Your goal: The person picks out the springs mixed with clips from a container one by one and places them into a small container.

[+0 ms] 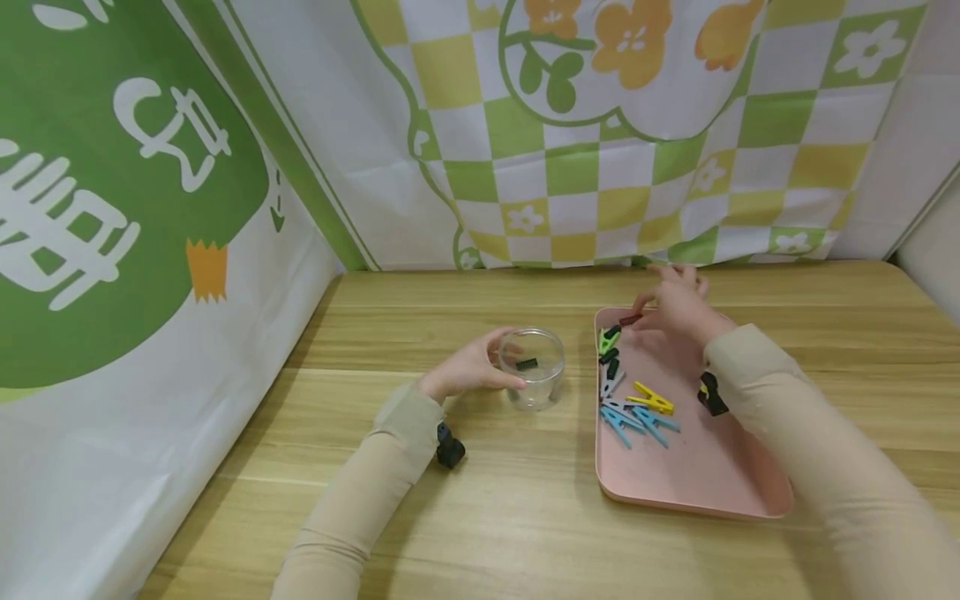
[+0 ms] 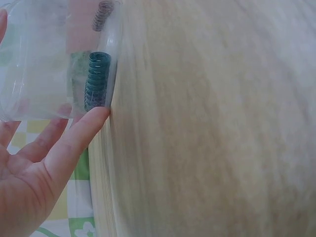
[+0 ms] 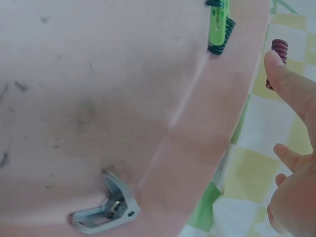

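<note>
My left hand (image 1: pixel 480 362) holds a clear round jar (image 1: pixel 543 392) on the table, thumb and fingers around its side. Inside the jar lies a dark green spring (image 2: pixel 97 81); a second, darker spring (image 2: pixel 102 16) shows through the plastic, and I cannot tell whether it is inside. Over the far end of the pink tray (image 1: pixel 697 492), my right hand (image 1: pixel 678 304) pinches a dark red spring (image 3: pixel 280 49). Along the tray's left side lie dark springs (image 1: pixel 612 368), a green clothespin (image 1: pixel 607 342), grey clothespins (image 1: pixel 611 385), blue clothespins (image 1: pixel 654 425) and a yellow clothespin (image 1: pixel 654 398).
Both hands work over a wooden table (image 1: pixel 510 517). A checkered cloth (image 1: pixel 570 183) hangs behind its back edge, and a green and white cloth (image 1: pixel 150 250) covers the left side. Black wrist devices (image 1: pixel 450 447) sit under each sleeve.
</note>
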Tool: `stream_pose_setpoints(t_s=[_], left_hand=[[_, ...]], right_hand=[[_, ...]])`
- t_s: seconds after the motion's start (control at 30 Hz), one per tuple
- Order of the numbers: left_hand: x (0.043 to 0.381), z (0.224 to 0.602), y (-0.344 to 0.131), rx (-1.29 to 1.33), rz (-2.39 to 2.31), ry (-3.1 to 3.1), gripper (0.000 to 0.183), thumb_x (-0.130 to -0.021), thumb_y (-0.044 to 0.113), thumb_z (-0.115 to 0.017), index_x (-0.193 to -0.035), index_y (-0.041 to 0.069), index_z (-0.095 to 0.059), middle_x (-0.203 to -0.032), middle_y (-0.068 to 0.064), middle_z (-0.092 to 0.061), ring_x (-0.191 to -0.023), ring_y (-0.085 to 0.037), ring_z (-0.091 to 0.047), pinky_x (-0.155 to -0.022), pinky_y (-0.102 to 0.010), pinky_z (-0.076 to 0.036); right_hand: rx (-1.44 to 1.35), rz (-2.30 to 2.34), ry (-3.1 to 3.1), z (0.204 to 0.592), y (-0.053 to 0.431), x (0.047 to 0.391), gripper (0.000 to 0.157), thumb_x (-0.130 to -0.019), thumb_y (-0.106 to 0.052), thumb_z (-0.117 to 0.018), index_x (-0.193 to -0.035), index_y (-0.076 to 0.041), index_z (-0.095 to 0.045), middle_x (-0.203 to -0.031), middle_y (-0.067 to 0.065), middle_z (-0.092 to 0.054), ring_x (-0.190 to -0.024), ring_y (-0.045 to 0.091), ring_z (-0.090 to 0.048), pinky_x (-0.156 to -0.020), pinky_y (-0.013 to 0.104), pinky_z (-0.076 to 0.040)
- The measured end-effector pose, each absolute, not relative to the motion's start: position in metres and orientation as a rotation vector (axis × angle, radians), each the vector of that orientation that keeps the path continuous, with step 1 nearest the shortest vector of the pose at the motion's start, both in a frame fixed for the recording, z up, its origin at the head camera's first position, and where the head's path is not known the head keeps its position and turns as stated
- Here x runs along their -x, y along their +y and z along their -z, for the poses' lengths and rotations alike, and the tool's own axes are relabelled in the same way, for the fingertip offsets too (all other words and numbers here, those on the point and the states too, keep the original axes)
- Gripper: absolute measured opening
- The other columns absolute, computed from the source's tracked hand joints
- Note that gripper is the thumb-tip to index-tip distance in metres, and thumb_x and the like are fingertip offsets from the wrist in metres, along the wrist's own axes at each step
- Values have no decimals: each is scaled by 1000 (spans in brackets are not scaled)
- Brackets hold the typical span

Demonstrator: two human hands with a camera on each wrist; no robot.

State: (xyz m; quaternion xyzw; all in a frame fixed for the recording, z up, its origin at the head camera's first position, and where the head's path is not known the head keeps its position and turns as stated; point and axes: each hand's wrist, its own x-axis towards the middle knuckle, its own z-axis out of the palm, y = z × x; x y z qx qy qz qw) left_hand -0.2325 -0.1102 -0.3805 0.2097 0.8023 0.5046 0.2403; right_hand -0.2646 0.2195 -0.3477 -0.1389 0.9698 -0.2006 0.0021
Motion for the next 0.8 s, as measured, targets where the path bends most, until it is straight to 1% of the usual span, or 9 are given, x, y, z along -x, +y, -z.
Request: stream_pose_setpoints(t_s=[0.2, 0.43, 0.67, 0.8], left_hand=[[231, 379, -110, -573, -1389, 2187, 82, -80, 6, -75, -147, 19, -30, -141, -17, -44, -124, -34, -48, -82, -32, -51], [230, 378, -110, -573, -1387, 2189, 83, -79, 6, -75, -147, 19, -29, -141, -17, -43, -123, -34, -49, -80, -32, -51], [231, 379, -110, -570, -1382, 2197, 83, -79, 6, -75, -147, 19, -30, -141, -17, -44, -123, -33, -50, -82, -31, -51], [231, 379, -110, -566, -1381, 2199, 83, -79, 5, -75, -147, 19, -30, -141, -17, -44, -123, -32, -49, -81, -30, -51]], right_hand=[[473, 628, 3085, 342, 219, 264, 9, -76, -17, -79, -81, -11, -74, -149, 25, -24, -134, 52, -8, -101, 66, -2], [514, 587, 3106, 331, 219, 259, 12, -75, -20, -80, -81, -12, -74, -150, 25, -24, -133, 52, -8, -99, 65, -3], [589, 575, 3138, 318, 216, 256, 13, -74, -16, -81, -83, -11, -74, -150, 25, -23, -133, 54, -7, -99, 66, -4], [638, 567, 3147, 312, 214, 254, 13, -73, -17, -81, -82, -11, -74, -151, 24, -22, -134, 53, -7, -99, 67, -3]])
